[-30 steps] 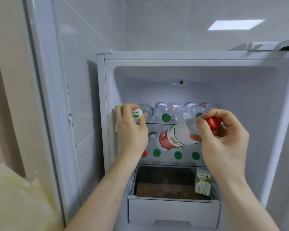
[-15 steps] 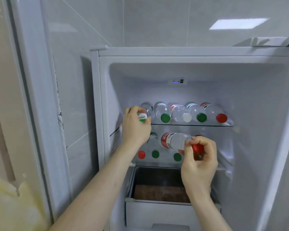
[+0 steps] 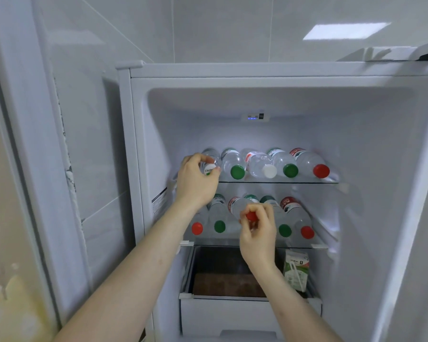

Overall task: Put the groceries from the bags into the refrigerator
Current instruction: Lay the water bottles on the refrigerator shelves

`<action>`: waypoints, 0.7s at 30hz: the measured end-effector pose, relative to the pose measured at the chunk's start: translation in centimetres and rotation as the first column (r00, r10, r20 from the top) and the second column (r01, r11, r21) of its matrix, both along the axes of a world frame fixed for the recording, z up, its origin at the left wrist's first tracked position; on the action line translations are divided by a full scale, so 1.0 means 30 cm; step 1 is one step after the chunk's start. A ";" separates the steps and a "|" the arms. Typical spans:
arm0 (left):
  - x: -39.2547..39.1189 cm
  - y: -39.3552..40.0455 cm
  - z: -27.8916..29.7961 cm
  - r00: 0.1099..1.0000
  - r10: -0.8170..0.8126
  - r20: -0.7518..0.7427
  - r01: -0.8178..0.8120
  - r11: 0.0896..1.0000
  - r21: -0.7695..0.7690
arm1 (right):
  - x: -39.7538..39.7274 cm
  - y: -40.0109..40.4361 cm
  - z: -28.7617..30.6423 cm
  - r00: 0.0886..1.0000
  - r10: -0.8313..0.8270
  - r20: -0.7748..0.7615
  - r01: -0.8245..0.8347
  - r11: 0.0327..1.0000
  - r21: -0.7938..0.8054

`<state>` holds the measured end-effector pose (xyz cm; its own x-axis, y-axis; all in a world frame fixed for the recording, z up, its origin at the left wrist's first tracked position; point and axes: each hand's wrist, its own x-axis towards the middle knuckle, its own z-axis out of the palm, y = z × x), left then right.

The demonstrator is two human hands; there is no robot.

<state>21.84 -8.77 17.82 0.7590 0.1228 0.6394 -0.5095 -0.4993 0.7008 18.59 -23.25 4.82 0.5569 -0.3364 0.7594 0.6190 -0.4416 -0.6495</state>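
Red-capped bottle (image 3: 240, 206) — deeper, lower shelf (image 3: 252, 243)

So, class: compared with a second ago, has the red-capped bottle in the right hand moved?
Yes. The red-capped bottle in the right hand has gone down from level with the upper glass shelf to the lower shelf, into the gap among the bottles there.

Both arms reach forward, left hand (image 3: 195, 181) raised higher, right hand (image 3: 257, 233) lower, fingers of both curled.
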 end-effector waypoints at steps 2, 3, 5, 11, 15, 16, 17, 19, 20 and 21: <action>0.004 0.001 0.001 1.000 -0.001 -0.011 0.001 1.000 0.012 | 0.027 -0.003 -0.014 0.999 0.000 -0.045 -0.002 0.998 -0.056; 0.005 0.002 0.002 1.000 -0.003 -0.014 0.003 1.000 0.019 | 0.035 -0.003 -0.020 0.998 -0.001 -0.063 -0.005 0.997 -0.082; 0.003 0.004 0.003 1.000 -0.009 -0.021 0.009 1.000 0.025 | 0.049 -0.004 -0.032 0.995 -0.018 -0.101 0.004 0.991 -0.134; -0.006 0.002 0.003 1.000 0.005 -0.026 -0.004 0.999 0.039 | 0.089 -0.017 -0.073 0.956 -0.090 -0.281 0.006 0.959 -0.284; -0.004 -0.003 0.013 0.999 0.032 -0.022 -0.030 0.995 0.091 | 0.097 -0.016 -0.110 0.914 -0.093 -0.395 -0.027 0.957 -0.288; -0.004 -0.005 0.015 0.999 0.036 -0.020 -0.033 0.993 0.113 | 0.097 -0.017 -0.115 0.906 -0.106 -0.410 -0.024 0.954 -0.300; -0.004 -0.006 0.018 0.999 0.035 -0.020 -0.032 0.990 0.134 | 0.097 -0.017 -0.115 0.899 -0.116 -0.423 -0.026 0.949 -0.315; -0.003 -0.003 0.024 0.999 0.028 -0.023 -0.024 0.986 0.165 | 0.094 -0.015 -0.107 0.881 -0.126 -0.456 -0.045 0.937 -0.346; -0.004 -0.001 0.028 0.999 0.024 -0.027 -0.019 0.985 0.173 | 0.092 -0.012 -0.100 0.870 -0.122 -0.477 -0.065 0.932 -0.357; -0.006 0.002 0.030 0.999 0.016 -0.036 -0.009 0.984 0.177 | 0.088 -0.007 -0.094 0.860 -0.114 -0.498 -0.086 0.928 -0.361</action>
<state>21.67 -8.70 18.73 0.7819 0.0204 0.6231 -0.4775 -0.6229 0.6196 21.22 -23.47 2.00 0.8901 -0.1074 0.4430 0.2431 -0.7102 -0.6607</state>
